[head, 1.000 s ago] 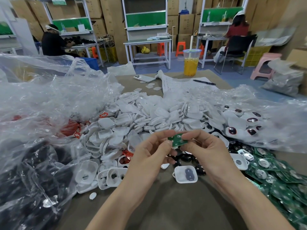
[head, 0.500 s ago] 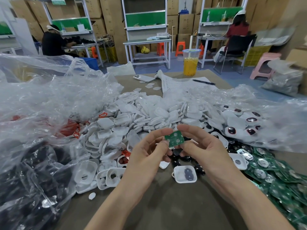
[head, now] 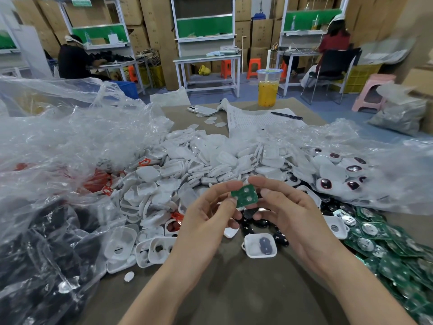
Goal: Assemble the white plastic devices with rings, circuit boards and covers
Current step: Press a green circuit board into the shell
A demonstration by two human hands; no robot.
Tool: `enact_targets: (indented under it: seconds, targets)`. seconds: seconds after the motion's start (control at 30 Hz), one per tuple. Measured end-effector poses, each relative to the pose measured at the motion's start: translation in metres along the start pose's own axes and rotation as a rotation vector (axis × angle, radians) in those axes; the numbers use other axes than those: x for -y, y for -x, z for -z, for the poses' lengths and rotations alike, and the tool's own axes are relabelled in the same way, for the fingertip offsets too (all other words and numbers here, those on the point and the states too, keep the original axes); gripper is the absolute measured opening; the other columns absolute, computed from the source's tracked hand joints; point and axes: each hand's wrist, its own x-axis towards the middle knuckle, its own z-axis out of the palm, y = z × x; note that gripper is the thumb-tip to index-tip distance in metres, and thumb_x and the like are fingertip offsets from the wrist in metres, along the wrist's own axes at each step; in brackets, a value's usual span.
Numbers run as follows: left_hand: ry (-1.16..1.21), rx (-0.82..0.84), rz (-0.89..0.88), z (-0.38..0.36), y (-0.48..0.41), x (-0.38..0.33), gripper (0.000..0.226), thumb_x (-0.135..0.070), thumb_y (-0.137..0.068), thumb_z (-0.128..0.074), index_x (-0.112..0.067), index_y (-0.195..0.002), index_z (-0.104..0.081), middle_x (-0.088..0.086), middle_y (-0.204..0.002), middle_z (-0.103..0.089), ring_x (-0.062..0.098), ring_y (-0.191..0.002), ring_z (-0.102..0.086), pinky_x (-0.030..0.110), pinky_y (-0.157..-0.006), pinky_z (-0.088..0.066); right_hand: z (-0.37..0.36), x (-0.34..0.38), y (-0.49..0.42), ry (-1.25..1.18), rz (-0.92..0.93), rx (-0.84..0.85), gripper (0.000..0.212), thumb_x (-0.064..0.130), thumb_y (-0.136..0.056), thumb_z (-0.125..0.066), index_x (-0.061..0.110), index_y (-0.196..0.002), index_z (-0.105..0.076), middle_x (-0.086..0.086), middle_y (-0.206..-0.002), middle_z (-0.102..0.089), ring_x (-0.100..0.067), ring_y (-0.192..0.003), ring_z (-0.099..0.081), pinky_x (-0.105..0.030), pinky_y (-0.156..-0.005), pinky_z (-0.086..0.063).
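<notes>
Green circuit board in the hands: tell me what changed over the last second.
The green circuit board was turned from nearly edge-on until its face with two silvery discs points at the camera. The left hand and right hand both keep pinching it; nothing was let go. The open white case on the table and the pile of white shells stayed put.

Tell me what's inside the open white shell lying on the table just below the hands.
The open white shell holds one dark grey rounded piece, lying flat. Whatever is under that piece is covered.
</notes>
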Motion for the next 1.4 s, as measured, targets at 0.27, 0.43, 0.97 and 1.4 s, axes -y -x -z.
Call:
enact_targets:
  seconds: [0.27,0.43,0.97,1.4]
  targets:
    - [-0.010,0.012,-0.001,0.0022,-0.0017,0.0041,0.028,-0.015,-0.102,-0.057,-0.035,-0.111,-0.075,-0.003,-0.086,-0.071,0.012,-0.078,-0.064,0.021,-0.074,-0.053,0.0006,-0.0011,0.0011,0.039,0.017,0.003,0.035,0.036,-0.080,-0.074,0.029,-0.114,-0.076,-0.006,-0.111,-0.076,-0.025,-0.102,-0.072,-0.023,-0.078,-0.055]
    - [0.018,0.011,-0.007,0.0028,-0.0030,0.0070,0.026,-0.023,-0.095,-0.059,-0.032,-0.113,-0.075,-0.001,-0.088,-0.070,0.014,-0.079,-0.063,0.031,-0.081,-0.056,-0.0006,-0.0012,0.0014,0.047,0.030,0.001,0.035,0.039,-0.081,-0.073,0.029,-0.115,-0.076,-0.006,-0.108,-0.076,-0.022,-0.099,-0.073,-0.023,-0.077,-0.056]
    - [0.021,0.014,0.011,0.0023,-0.0023,0.0044,0.021,-0.025,-0.098,-0.062,-0.031,-0.111,-0.077,-0.004,-0.098,-0.074,0.012,-0.080,-0.064,0.025,-0.076,-0.054,-0.0047,0.0043,0.0034,0.121,0.034,-0.051,0.043,0.058,-0.073,-0.078,0.033,-0.108,-0.077,-0.003,-0.095,-0.078,-0.015,-0.089,-0.073,-0.025,-0.078,-0.057]
    - [0.055,-0.034,0.026,-0.0059,-0.0011,-0.0016,0.040,-0.051,-0.084,-0.063,-0.013,-0.072,-0.072,0.006,-0.068,-0.066,0.011,-0.058,-0.058,0.016,-0.053,-0.046,-0.0089,0.0034,0.0044,0.209,0.007,-0.064,0.041,0.060,-0.075,-0.064,0.025,-0.089,-0.078,-0.006,-0.085,-0.077,-0.011,-0.069,-0.066,-0.021,-0.070,-0.056]
